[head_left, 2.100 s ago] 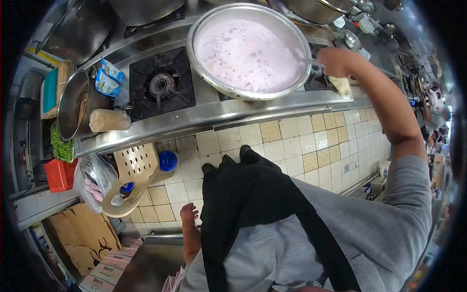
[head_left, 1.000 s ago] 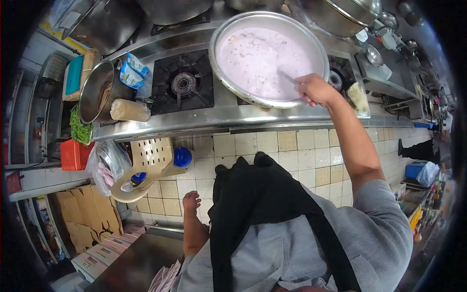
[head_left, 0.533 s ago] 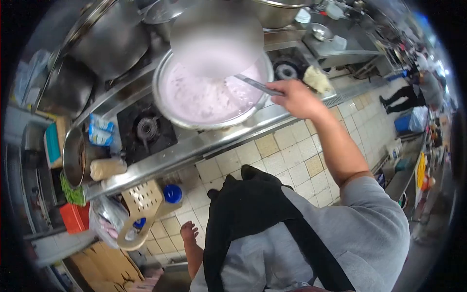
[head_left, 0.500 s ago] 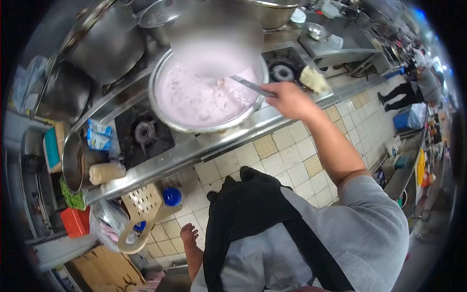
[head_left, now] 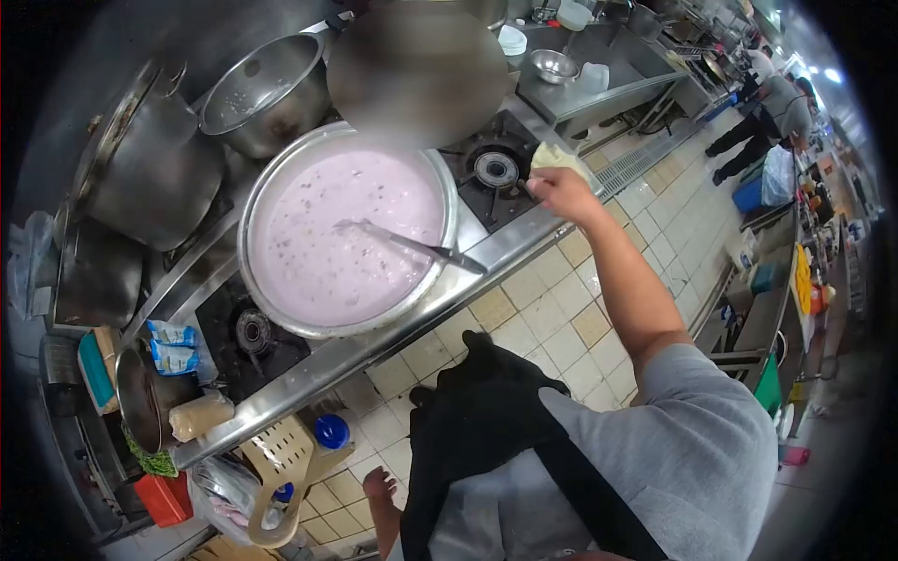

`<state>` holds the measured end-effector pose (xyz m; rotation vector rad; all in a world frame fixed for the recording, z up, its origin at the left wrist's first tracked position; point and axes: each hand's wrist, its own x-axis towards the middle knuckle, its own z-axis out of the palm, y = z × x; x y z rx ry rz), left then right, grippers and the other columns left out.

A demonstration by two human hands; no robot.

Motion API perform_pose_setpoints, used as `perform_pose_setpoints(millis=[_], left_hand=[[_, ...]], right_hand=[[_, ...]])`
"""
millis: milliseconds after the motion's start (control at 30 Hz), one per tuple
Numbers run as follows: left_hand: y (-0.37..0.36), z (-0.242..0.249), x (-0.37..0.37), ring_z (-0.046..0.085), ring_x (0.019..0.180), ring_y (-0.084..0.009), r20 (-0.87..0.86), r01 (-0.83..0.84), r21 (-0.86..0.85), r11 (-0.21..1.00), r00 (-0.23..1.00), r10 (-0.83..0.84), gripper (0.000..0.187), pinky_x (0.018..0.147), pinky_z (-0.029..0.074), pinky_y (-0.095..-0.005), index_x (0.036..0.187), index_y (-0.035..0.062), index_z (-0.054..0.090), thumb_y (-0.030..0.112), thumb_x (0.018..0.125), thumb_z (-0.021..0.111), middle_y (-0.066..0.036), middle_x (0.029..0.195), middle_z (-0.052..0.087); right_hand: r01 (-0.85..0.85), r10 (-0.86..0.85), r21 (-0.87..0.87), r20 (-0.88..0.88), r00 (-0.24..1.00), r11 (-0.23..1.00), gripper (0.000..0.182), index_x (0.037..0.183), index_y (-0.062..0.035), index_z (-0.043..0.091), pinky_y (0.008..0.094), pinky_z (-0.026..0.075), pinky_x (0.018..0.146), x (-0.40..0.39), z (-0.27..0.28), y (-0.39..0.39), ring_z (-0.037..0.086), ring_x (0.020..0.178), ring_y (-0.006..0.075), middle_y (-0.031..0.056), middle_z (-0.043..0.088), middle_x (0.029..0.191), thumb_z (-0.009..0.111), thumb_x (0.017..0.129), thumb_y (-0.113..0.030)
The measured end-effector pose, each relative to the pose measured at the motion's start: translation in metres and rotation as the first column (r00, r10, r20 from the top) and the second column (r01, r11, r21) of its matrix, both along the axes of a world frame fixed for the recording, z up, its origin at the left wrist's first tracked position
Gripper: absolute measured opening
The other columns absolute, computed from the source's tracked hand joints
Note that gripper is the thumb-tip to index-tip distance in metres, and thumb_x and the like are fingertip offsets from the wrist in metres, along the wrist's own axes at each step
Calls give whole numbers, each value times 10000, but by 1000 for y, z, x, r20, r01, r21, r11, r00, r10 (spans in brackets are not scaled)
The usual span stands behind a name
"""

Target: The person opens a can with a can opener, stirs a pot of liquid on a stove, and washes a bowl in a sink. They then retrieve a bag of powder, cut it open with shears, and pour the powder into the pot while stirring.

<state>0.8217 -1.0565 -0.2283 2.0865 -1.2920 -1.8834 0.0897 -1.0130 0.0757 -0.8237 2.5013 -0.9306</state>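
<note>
One wide bowl of pale pink, speckled liquid sits on the stove, a utensil propped on its rim, dipping in, untouched. Stirring seems paused: the right hand is at a pale cloth beside the burner. Its fingers curl, but whether its grip is clenched on the cloth cannot be told. Lifting the cloth would call for a firm pinch. The left hand hangs low, its grip loose, apparently holding nothing.
</note>
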Motion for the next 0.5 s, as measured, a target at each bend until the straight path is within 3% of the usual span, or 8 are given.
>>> perform_pose_setpoints(millis=[33, 67, 133, 267, 333, 367, 433, 500], left_hand=[[-4, 3, -1, 602, 658, -200, 35, -111, 20, 994, 993, 110, 305, 510, 461, -325, 1189, 98, 576, 189, 898, 560, -67, 926, 618], [-11, 48, -29, 599, 656, -202, 68, -316, 27, 948, 947, 313, 304, 512, 465, -339, 1190, 101, 575, 185, 899, 553, -67, 922, 614], [-22, 75, -48, 598, 652, -199, 121, -373, 30, 927, 922, 367, 287, 510, 465, -339, 1171, 94, 577, 188, 901, 549, -65, 918, 609], [-4, 78, -77, 595, 644, -203, 185, -416, -71, 907, 888, 422, 221, 514, 462, -342, 1103, 116, 579, 218, 907, 568, -62, 901, 606], [17, 81, -97, 596, 634, -207, 212, -475, -94, 875, 849, 484, 210, 509, 454, -342, 1090, 131, 582, 229, 904, 585, -62, 886, 615], [32, 84, -112, 603, 637, -210, 234, -447, -66, 892, 862, 449, 211, 504, 453, -349, 1093, 133, 581, 240, 911, 579, -69, 892, 629], [50, 99, -148, 612, 613, -210, 238, -403, 42, 914, 893, 383, 216, 464, 442, -327, 1097, 98, 580, 242, 940, 547, -86, 911, 642], [73, 106, -171, 608, 584, -200, 228, -386, 103, 917, 906, 356, 212, 422, 419, -291, 1092, 71, 584, 220, 955, 524, -95, 901, 645]], right_hand=[[82, -80, 41, -47, 996, 996, 478, 1177, 8, 636, 371, 493, 887, -24, -6, 1, 660, 987, 325, 231, 671, 1064, 655, 866, -355], [83, -81, 34, -41, 996, 996, 478, 1177, 8, 636, 371, 493, 887, -50, -14, 1, 660, 987, 325, 231, 671, 1064, 655, 866, -355], [222, -222, 22, 8, 975, 975, 510, 1211, 11, 610, 386, 496, 881, -106, -25, -5, 662, 966, 343, 242, 671, 1045, 658, 858, -353], [196, -198, 129, 4, 980, 972, 523, 1264, 10, 563, 418, 487, 911, -212, -33, -32, 638, 1023, 368, 246, 649, 1112, 637, 867, -323], [179, -64, 290, -366, 928, 940, 541, 1317, -1, 511, 439, 471, 946, -270, -55, -49, 593, 1109, 381, 255, 604, 1201, 614, 876, -296], [165, -67, 290, -320, 945, 943, 569, 1336, 0, 485, 435, 452, 983, -303, -69, -55, 552, 1171, 383, 255, 571, 1253, 616, 872, -303], [150, 4, 366, -388, 922, 918, 581, 1350, 6, 466, 426, 436, 1009, -358, -88, -67, 535, 1197, 378, 251, 559, 1277, 603, 874, -298], [140, 69, 375, -491, 868, 917, 665, 1434, 19, 316, 430, 415, 1022, -406, -116, -71, 517, 1214, 384, 257, 528, 1316, 540, 871, -255]])
